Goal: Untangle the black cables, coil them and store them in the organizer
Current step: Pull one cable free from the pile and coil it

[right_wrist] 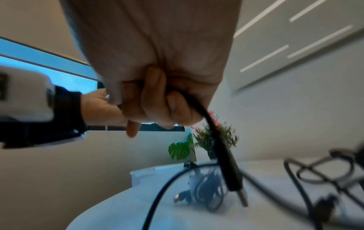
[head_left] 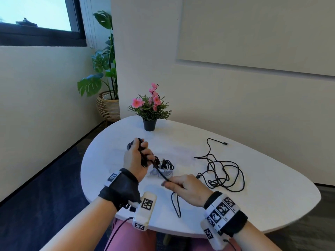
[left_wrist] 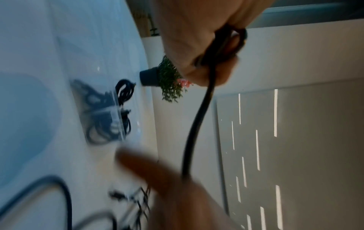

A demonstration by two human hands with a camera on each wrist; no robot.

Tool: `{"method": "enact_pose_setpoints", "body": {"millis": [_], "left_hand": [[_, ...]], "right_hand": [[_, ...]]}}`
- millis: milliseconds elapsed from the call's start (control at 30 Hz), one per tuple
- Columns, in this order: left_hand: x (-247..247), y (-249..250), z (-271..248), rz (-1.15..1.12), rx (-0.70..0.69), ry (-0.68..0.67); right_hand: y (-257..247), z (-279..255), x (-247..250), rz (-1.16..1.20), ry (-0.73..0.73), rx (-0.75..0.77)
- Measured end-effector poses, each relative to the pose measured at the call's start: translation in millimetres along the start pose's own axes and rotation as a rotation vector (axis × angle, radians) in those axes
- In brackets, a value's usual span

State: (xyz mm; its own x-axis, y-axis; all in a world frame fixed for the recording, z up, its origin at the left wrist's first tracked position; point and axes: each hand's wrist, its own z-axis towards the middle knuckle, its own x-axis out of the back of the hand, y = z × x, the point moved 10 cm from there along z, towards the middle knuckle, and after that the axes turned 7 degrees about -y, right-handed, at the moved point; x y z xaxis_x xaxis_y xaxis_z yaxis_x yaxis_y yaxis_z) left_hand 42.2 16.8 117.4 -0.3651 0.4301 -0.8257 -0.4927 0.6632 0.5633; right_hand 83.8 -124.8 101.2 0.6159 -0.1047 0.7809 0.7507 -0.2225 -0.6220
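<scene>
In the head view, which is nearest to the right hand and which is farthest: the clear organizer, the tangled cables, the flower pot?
From the right hand:
1. Clear organizer, just beyond, slightly left.
2. Tangled cables, to the right.
3. Flower pot, at the far edge.

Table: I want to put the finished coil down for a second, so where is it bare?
Bare: the table right of the loose cables, and between the flower pot and them. Crowded: the organizer between both hands.
</scene>
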Motion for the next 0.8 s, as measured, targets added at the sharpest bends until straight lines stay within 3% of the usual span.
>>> {"method": "enact_pose_setpoints", "body": {"millis": [67,133,267,333,467,533,667,800], "left_hand": [[16,26,4,0.274,-0.098,0.107],[16,40,6,0.666,-0.139,0.113],[-29,8,-8,1.510,-0.206,-0.208],[-46,-9,-21,1.711,-0.233,-0.352],[-49,-50,-39,1.571,0.031,-0.690],[-47,-60,-46,1.528,0.065,-0.759],[-52,-56,-51,1.077,0.094,-0.722],[-38,-42,-39,0.742,0.006,-0.455]], "right_hand": [[-10,-7,16,-0.028,0.019,0.046],[-18,-13,44,0.031,0.134,0.106],[-34,-14,81,-0.047,0.331,0.220],[-37,-14,89,-0.090,0.405,0.231],[-30,-16,93,-0.088,0.448,0.209],[-25,-16,94,0.068,0.443,0.213],[-7,-10,94,0.388,0.475,0.136],[2,1,70,0.433,0.461,0.096]]}}
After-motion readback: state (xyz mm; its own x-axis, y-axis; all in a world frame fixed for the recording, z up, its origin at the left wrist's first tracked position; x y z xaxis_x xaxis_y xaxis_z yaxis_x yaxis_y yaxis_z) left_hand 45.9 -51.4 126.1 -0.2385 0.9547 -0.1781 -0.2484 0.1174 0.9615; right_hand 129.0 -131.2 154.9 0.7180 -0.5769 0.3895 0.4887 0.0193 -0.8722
